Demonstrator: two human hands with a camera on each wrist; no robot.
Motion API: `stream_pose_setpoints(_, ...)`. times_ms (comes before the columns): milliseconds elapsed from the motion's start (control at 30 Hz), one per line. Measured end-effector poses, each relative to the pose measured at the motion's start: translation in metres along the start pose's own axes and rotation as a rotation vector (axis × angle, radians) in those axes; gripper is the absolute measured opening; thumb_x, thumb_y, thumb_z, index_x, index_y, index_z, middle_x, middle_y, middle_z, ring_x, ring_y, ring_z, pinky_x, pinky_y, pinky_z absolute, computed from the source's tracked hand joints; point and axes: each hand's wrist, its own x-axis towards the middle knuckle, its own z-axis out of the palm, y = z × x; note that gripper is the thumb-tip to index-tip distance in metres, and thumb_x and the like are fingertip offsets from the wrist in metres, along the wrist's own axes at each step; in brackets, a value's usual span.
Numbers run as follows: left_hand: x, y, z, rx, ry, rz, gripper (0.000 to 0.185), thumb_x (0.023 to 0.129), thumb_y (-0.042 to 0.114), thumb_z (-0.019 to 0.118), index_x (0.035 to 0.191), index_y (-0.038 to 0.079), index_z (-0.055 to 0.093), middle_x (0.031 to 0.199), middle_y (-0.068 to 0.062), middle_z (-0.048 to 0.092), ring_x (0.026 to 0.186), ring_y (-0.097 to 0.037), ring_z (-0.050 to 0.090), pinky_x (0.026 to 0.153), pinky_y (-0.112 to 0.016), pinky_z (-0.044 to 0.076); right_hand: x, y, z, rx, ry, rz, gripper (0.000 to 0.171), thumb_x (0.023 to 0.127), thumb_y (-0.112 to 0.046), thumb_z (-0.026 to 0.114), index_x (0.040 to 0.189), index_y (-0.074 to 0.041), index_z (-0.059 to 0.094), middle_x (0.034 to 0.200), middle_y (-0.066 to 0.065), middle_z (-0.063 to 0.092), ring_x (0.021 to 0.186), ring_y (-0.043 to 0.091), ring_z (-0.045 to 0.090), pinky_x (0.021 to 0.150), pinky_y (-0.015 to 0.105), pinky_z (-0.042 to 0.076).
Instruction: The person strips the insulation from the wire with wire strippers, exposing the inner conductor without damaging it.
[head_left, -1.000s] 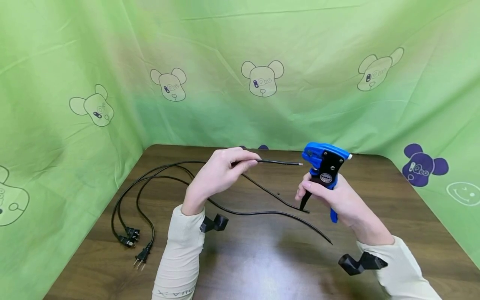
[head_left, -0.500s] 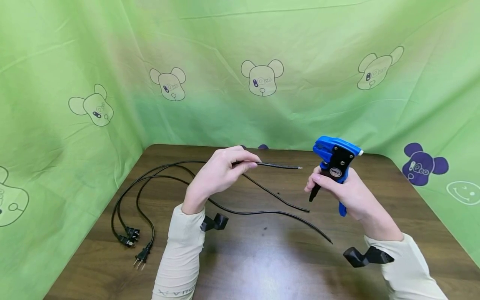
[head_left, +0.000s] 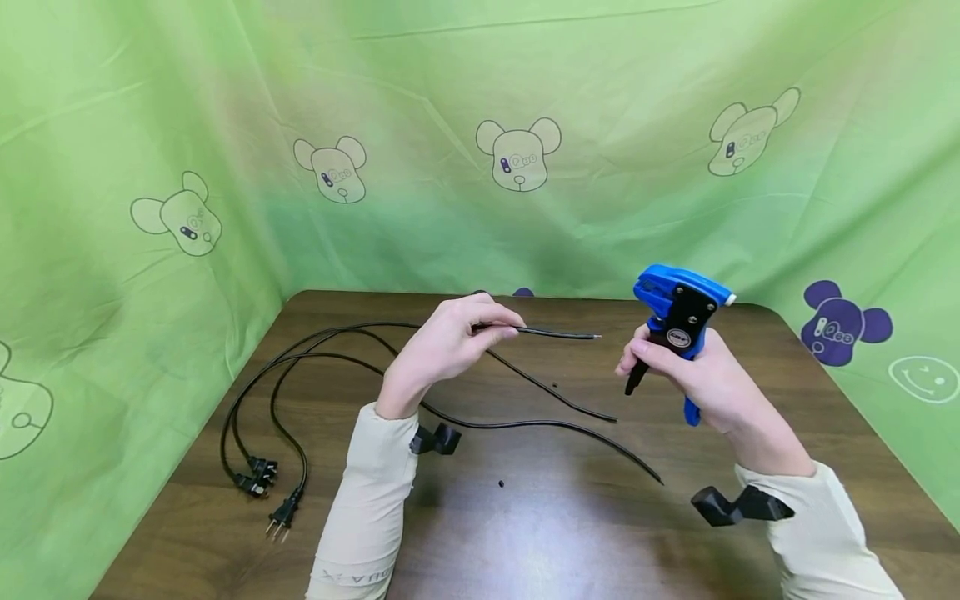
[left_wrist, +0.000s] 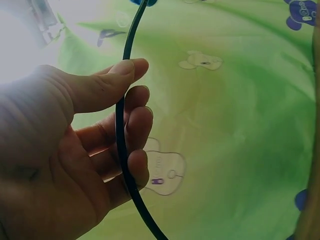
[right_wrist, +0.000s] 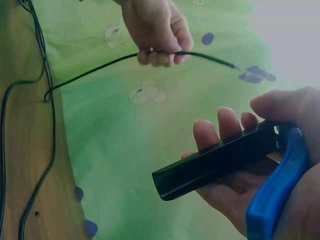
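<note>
In the head view my left hand (head_left: 446,346) pinches a black power cord (head_left: 558,335) between thumb and forefinger, well above the table. Its end points right and shows a short, pale, bared tip (head_left: 597,337). From the left wrist view, the cord (left_wrist: 120,127) passes under the thumb and runs down across the loosely bent fingers. My right hand (head_left: 708,379) grips a blue and black wire stripper (head_left: 678,312) by its handles, head up. A gap separates the stripper from the cord's end. The right wrist view shows the stripper's black handle (right_wrist: 215,160) against the fingers.
Two more cord ends (head_left: 555,386) (head_left: 570,425) lie across the brown table (head_left: 570,533). At the left the cords loop round to several black plugs (head_left: 283,512). A tiny black bit (head_left: 501,483) lies near the front middle. Green printed cloth (head_left: 420,225) surrounds the table.
My right hand has drawn the wire stripper right and upward, away from the cord's end. A small black bit has appeared on the table and shifted left and nearer. My left hand has barely moved.
</note>
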Motion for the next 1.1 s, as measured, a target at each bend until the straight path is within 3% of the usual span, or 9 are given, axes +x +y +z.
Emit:
stream_pose_setpoints(500,0.018,-0.04,0.022,-0.037,-0.112,-0.208,0.017,0.097,0.026,0.063,0.11,0.021,0.073,0.1,0.006,0.067,0.092,-0.009,0.056,0.081,-0.025,0.048,0.002,-0.001,-0.003,-0.021,-0.017,0.006,0.011,0.101,-0.003,0.049,0.097,0.004,0.057,0.084,0.005,0.07,0.084,0.018,0.07,0.083,0.024,0.052)
stream_pose_setpoints(867,0.049,-0.065,0.053,0.096,-0.187,-0.243,0.021,0.099,0.026,0.06,0.115,0.021,0.072,0.1,0.003,0.07,0.085,-0.009,0.057,0.077,-0.023,0.047,0.0,0.002,-0.005,-0.071,-0.021,0.027,0.012,0.101,-0.004,0.049,0.097,0.003,0.058,0.084,0.004,0.072,0.084,0.018,0.07,0.082,0.025,0.049)
stream_pose_setpoints(1100,0.066,-0.066,0.072,0.272,-0.236,-0.205,0.023,0.1,0.016,0.056,0.117,0.019,0.071,0.107,-0.001,0.071,0.106,-0.018,0.056,0.099,-0.035,0.04,-0.001,0.0,-0.004,-0.122,-0.019,0.029,0.013,0.101,-0.005,0.05,0.097,0.004,0.058,0.084,0.005,0.072,0.085,0.018,0.069,0.081,0.026,0.048)
